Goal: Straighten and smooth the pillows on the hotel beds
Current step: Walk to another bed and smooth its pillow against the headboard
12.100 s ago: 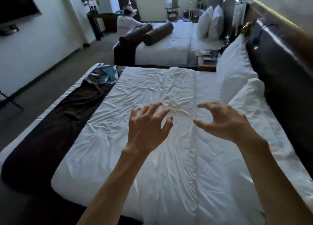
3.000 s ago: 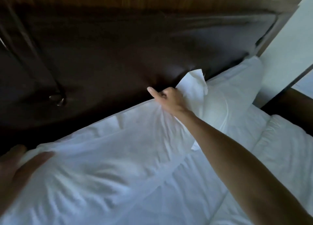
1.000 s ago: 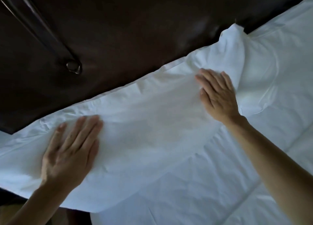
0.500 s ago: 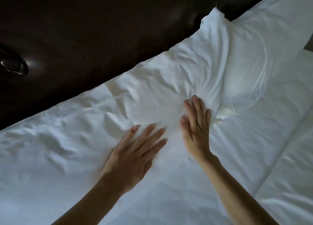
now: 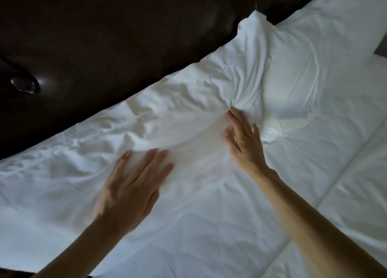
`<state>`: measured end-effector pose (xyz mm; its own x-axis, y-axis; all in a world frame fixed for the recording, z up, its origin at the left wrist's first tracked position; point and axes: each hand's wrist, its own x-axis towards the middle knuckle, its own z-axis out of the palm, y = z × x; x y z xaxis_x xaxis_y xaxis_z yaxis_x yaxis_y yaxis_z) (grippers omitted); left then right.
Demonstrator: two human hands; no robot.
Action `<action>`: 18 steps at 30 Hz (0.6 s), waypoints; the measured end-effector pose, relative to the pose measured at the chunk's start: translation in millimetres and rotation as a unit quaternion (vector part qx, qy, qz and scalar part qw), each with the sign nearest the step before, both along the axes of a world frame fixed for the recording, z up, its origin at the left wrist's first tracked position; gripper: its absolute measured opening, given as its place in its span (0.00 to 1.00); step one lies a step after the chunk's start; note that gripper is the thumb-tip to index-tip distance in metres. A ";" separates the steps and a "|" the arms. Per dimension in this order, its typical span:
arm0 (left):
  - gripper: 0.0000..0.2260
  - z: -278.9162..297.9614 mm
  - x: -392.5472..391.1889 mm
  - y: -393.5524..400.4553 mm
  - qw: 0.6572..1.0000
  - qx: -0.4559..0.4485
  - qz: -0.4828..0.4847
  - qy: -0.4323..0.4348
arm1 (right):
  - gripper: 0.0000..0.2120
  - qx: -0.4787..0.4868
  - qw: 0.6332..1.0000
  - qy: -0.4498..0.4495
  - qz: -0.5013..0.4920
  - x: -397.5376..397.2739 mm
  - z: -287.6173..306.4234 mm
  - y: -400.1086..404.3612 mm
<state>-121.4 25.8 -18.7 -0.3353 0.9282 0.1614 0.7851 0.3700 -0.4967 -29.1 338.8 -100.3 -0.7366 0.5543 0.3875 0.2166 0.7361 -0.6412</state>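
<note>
The white pillow against the headboard lies creased, left hand and right hand flat on it, grips released.

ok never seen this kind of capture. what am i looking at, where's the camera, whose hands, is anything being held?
There is no robot here. One wide-angle camera sits on a person's head and looks forward and down, so the two bare arms coming in from the bottom edge are the wearer's own.

The white surface is a hotel bed. A wrinkled white pillow lies along the dark padded headboard, and a second pillow lies to its right, its near end partly under the first one's edge. White bedding covers the rest.

The left hand lies flat, fingers spread, on the pillow's lower part. The right hand is also open and flat, its fingertips at a spot where the fabric bunches into radiating creases. Neither hand grips anything; both press on the cloth, which fits smoothing.
</note>
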 end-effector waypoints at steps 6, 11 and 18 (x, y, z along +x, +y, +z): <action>0.24 24.4 17.4 18.3 0.993 0.098 0.057 0.018 | 0.17 0.160 0.978 0.134 0.008 -13.6 85.8 -60.6; 0.25 28.4 -16.6 0.3 0.991 0.083 0.103 -0.002 | 0.21 0.305 0.948 0.044 0.075 -70.3 79.0 -48.8; 0.26 51.9 -43.1 -46.6 0.978 0.103 0.178 -0.040 | 0.22 0.338 0.941 0.008 0.006 -74.5 80.0 16.3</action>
